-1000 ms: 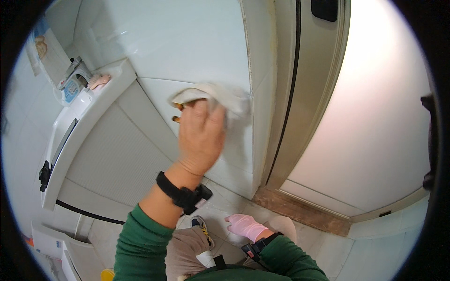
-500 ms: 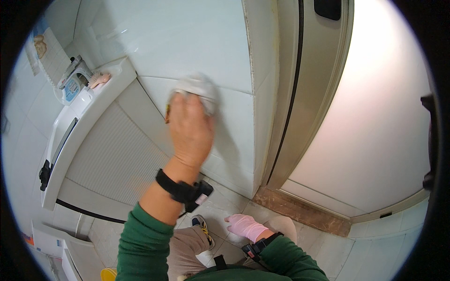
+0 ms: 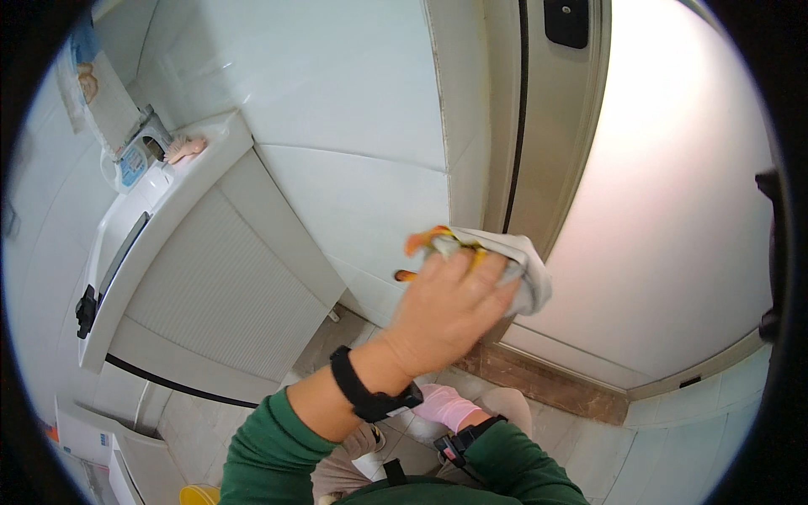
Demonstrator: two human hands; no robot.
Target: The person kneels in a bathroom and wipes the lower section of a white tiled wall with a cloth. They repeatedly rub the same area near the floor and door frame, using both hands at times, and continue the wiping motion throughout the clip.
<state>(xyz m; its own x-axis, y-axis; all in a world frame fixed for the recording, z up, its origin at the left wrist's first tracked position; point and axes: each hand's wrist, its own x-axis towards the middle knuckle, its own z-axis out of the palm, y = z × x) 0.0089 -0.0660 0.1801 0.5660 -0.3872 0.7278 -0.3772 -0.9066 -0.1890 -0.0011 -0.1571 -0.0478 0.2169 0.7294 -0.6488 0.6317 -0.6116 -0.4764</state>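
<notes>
My left hand, bare and with a black strap at the wrist, is closed on a crumpled cloth. The cloth is greyish white with orange, yellow and black patches. It hangs in front of the tiled wall's corner and the metal door frame; whether it touches either I cannot tell. Lower down, near my knee, my right hand wears a pink glove. Its fingers are hidden behind my left wrist.
White wall tiles rise ahead, beside a frosted door panel on the right. At left stands a white basin cabinet, with a bottle and a pink brush on top. Part of a yellow bucket shows below.
My left hand has swept the cloth down and to the right, from the wall tiles to the corner by the door frame. My left forearm now covers part of the gloved right hand.
</notes>
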